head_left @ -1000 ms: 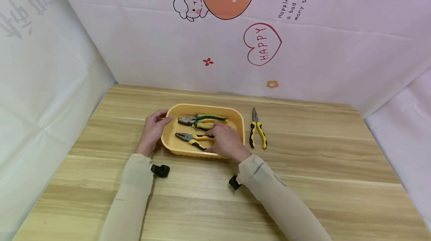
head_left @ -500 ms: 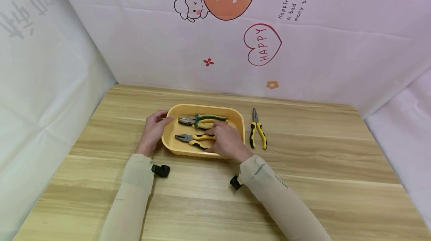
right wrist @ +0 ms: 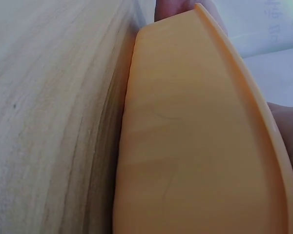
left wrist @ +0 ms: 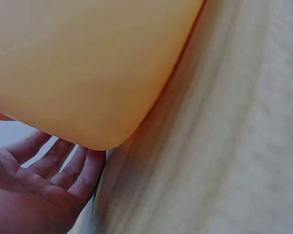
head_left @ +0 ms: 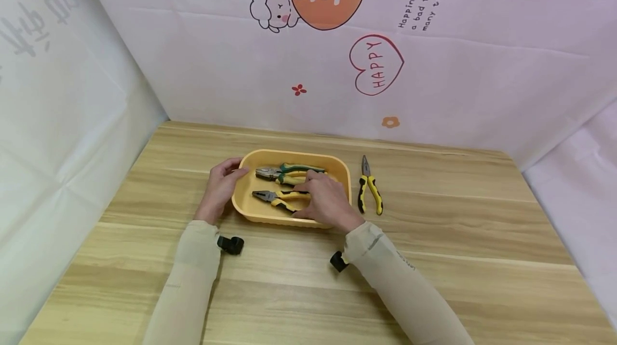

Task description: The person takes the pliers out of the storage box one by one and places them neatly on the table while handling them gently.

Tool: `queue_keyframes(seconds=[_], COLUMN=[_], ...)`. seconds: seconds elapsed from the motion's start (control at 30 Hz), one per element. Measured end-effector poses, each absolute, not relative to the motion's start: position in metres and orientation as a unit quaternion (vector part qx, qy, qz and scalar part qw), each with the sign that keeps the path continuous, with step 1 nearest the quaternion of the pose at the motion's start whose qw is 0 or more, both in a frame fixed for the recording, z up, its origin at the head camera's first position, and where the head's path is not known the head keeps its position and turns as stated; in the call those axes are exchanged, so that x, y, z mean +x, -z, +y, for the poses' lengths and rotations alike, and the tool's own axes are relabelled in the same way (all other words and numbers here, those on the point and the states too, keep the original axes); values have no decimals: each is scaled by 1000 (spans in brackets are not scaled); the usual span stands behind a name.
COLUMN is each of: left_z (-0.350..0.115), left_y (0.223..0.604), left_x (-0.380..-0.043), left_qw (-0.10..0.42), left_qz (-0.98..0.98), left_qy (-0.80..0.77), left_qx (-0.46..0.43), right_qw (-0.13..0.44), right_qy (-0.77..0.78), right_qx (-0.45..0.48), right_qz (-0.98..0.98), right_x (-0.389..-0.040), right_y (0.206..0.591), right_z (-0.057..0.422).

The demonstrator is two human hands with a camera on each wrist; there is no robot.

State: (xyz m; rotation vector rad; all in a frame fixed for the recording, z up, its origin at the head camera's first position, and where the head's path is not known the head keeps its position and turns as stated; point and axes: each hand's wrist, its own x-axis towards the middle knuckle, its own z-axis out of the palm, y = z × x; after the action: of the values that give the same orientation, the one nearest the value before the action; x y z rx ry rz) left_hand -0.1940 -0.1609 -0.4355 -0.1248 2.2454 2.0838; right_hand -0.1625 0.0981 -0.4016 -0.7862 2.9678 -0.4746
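One wood-grained table [head_left: 434, 280] spreads under everything, and on it sits a yellow tray [head_left: 244, 201] whose long side runs left to right before me. My left hand [head_left: 219, 184] holds the tray's left end, thumb over the rim, fingers loosely parted behind the outer wall. My right hand [head_left: 329, 199] reaches into the tray's right half, fingers and thumb curled about the handles of the black-and-yellow pliers [head_left: 277, 198]; how firmly they pinch I cannot tell, since the right wrist view shows mostly the tray's outer side. I judge the step in hand to be grasping or settling these pliers while the other hand steadies the tray. The next move calls, I think, for control of both handles: a secure hold for lifting, or an even release for leaving them, without nudging anything beside them. The green-handled pliers [head_left: 279, 174] lie along the tray's far side, nose left, handles splayed right, partly behind my fingers. The black-and-yellow pliers lie on the near side, nose also toward my left hand, long axis along the tray, handles slanting slightly toward me. The long-nose pliers [head_left: 366, 172] rest on the table just right of the tray, nose pointing away from me, long axis roughly square to the other two.
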Motion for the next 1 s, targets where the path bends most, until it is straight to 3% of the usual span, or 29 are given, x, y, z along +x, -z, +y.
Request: queue_keyframes(seconds=[0.67, 1.0], left_z=[-160, -161], left_y=[435, 435], left_x=[-193, -193], left_qw=[29, 33], left_qz=[737, 737], left_qy=[-674, -674], left_qx=[-40, -44], right_qw=[26, -8], right_qy=[208, 256], right_qx=[-242, -242], right_qz=[947, 936], right_x=[-160, -152], right_y=[385, 373], right_z=[108, 115])
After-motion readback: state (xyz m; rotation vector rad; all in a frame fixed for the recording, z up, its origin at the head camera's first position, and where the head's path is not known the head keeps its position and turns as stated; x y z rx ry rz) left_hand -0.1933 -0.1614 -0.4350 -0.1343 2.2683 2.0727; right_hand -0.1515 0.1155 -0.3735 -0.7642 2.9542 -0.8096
